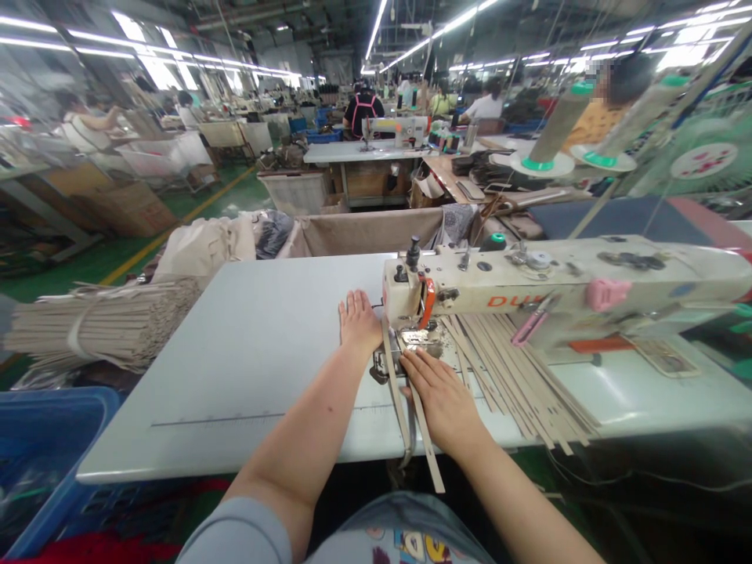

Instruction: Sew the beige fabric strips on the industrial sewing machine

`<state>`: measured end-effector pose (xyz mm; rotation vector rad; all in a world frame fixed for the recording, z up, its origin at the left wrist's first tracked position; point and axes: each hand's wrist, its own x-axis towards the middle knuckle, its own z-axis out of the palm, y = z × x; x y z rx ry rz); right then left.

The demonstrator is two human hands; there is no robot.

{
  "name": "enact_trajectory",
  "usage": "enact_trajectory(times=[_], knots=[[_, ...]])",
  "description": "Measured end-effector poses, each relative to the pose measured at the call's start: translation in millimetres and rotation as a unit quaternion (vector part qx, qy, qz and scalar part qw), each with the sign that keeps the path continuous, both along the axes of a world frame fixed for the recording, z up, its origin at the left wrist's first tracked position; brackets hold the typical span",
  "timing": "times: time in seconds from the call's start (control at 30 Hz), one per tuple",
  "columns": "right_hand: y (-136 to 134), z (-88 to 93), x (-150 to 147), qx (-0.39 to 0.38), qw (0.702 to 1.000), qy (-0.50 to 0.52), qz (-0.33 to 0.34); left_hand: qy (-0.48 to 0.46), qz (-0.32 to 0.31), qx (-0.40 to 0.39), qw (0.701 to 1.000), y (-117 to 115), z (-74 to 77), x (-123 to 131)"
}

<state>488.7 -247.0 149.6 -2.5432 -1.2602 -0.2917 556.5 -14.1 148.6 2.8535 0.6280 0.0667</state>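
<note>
Left hand [359, 323] flat on tabletop [282, 337], fingers extended, just beside sewing machine [564, 282]. Right hand [438, 395] nearer front edge, fingers on a beige strip [432, 454] by the needle plate; strip end hangs over front edge. Loose strip pile [511, 376] under machine arm, ends past front edge. Tied bundle [88, 329] off left edge. Blue basket [109, 403] at front-left corner. Cloth-lined bin [370, 233] behind back edge.
</note>
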Motion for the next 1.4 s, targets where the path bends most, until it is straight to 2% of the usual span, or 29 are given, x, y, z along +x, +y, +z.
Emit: enact_trajectory(times=[0.6,0.83,1.1,1.23,1.4], knots=[[-5,-0.1,-5,0.031,0.999,-0.027,0.009,0.011,0.008,-0.012,1.0,-1,3.9,-1],[-5,-1.5,-4,0.027,0.999,-0.033,0.008,-0.017,0.026,-0.059,0.998,1,6.7,-2],[-5,0.9,-7,0.032,0.999,-0.036,-0.009,-0.162,0.1,-0.154,0.97,13,5.0,-6],[-3,3.6,-7,0.031,0.999,-0.037,-0.017,-0.223,0.085,-0.162,0.958,20,7.5,-21],[-2,6.8,-7,0.027,0.999,-0.035,-0.026,-0.308,0.02,-0.162,0.937,19,6.7,-52]])
